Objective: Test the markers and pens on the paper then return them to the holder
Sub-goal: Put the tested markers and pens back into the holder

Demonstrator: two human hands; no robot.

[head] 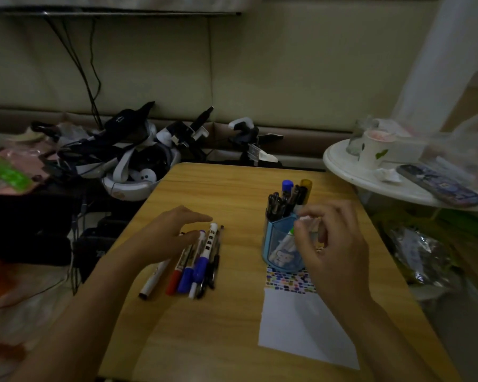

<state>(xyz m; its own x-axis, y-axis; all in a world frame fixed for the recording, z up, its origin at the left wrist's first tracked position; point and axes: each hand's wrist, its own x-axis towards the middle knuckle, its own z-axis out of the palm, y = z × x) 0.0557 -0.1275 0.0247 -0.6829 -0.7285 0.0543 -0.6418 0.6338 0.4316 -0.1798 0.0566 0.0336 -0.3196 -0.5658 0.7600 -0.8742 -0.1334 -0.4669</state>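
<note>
Paper [301, 326] lies just before the holder [283, 250]. Your right hand [334, 244] pinches a marker [311, 220] above it; your left hand [169, 235] rests spread on the loose pens [202, 260] left of it.

Legible text: none.

- White marker [208, 245] with blue cap, lying in the row on the bench [232, 194]: a column of dark printed blocks along the barrel, too small and dim to read.
- Neighbouring marker [183, 257] with red cap: dark printing on the barrel, unreadable.
- Blue holder [282, 253]: a cartoon figure on the front wall, no lettering made out.
- Green packet [9, 176] at far left: pale marks, blurred.
- Phone case [440, 188] on the round white table [342, 161]: small pattern, unreadable.
</note>
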